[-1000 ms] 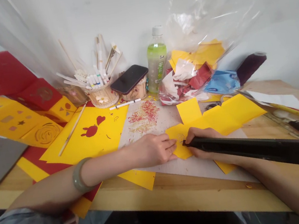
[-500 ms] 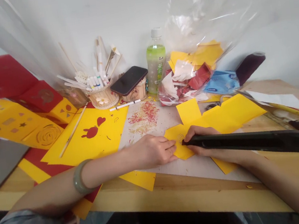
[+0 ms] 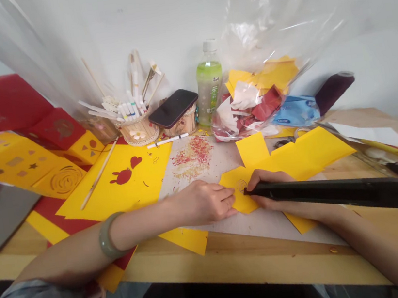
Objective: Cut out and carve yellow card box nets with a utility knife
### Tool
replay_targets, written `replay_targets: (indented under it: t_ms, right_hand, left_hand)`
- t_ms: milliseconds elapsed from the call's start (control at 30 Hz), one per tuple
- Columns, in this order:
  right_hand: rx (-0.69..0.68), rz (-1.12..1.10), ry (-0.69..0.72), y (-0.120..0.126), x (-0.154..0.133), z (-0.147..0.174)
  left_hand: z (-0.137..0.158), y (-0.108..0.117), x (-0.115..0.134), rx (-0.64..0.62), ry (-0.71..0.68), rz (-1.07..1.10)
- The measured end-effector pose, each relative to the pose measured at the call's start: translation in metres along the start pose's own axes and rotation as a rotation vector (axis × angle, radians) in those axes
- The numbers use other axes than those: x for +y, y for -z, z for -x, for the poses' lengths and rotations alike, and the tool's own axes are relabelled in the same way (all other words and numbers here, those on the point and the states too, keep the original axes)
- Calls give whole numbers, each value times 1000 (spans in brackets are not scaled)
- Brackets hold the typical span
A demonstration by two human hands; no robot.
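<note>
A yellow card [image 3: 308,154] with folded panels lies on the work sheet, and its near-left flap carries a small round pencil-like drawing. My left hand [image 3: 211,201] rests on that flap's left edge, fingers stretched out and lying flat against it; a greenish bangle circles the wrist. In my right hand [image 3: 272,188] is a long black pen-like tool [image 3: 336,192], pinched near its narrow end. Its tip touches the card beside the drawing, while the wide end points right. Fingers and tool cover part of the card.
Red and yellow scraps speckle the grey work sheet [image 3: 167,172]. At left are yellow sheets [image 3: 146,192] with a wooden stick [image 3: 98,177] and cut-out cards [image 3: 12,154]. Behind stand a marker basket [image 3: 137,127], a phone [image 3: 173,108], a drink bottle [image 3: 209,84] and a scrap-filled plastic bag [image 3: 252,105].
The black tool's wide end has tilted slightly down and right. Both hands stay in almost the same place; the whole view has shifted a little.
</note>
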State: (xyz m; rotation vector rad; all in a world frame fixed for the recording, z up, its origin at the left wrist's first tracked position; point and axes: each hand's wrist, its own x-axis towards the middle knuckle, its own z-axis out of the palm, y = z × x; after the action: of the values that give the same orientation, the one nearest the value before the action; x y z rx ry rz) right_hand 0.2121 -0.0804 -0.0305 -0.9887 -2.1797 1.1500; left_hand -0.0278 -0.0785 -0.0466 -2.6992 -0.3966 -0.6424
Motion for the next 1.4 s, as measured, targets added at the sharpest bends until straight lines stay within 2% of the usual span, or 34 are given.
replay_targets:
  t_ms: [200,367,567,967,1267,1400]
  right_hand:
    - [-19,9,-13,-1,2,1]
    - [-13,-21,-21,1,1,1]
    - [-16,-28,-15,1,-1,-1]
    - [-28,-8,-24,0,-1,0]
    - [-41,-28,-4,0,6,2]
    - [-90,-15,24,0,3,0]
  left_hand:
    - [0,1,0,-1,-4,15]
    - [0,0,-1,45,-8,2]
    - [1,-1,0,-6,2,24]
    - [0,0,0,8,6,19]
    - [-4,1,-4,-45,19,63]
    - [-8,1,-5,-99,47,55]
